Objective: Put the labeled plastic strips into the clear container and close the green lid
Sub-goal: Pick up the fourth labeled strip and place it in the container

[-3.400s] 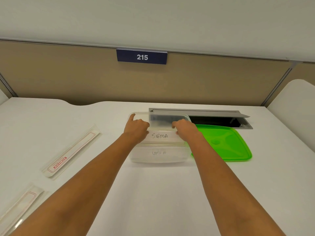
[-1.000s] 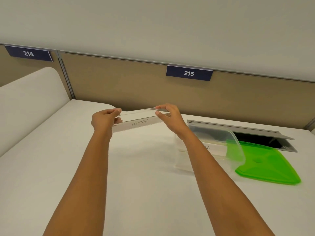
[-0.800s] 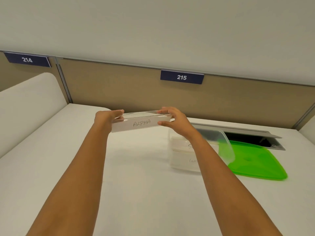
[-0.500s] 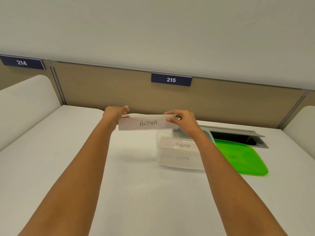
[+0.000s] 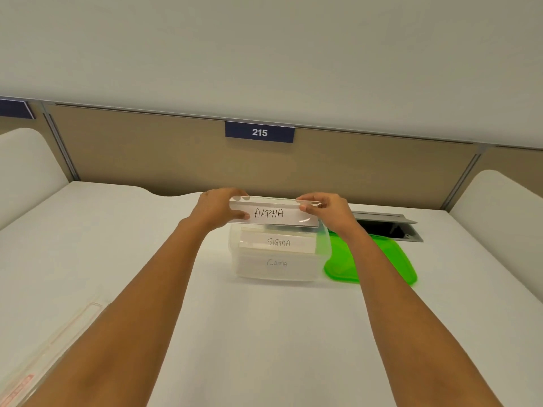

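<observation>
A clear plastic strip labeled ALPHA [image 5: 273,213] hangs level just above the open clear container [image 5: 235,259]. My left hand [image 5: 219,208] pinches its left end and my right hand [image 5: 326,208] pinches its right end. Inside the container stand two strips, one labeled SIGMA [image 5: 279,242] and in front of it one labeled GAMA [image 5: 276,263]. The green lid [image 5: 379,261] lies flat on the desk, touching the container's right side.
An open grey cable hatch [image 5: 388,227] sits behind the lid. A long clear wrapper with red print [image 5: 35,368] lies at the desk's near left edge. A beige partition with a 215 sign [image 5: 259,132] closes the back.
Both hands have carried the ALPHA strip from the left of the desk rightward to above the container. The view has swung right with them.
</observation>
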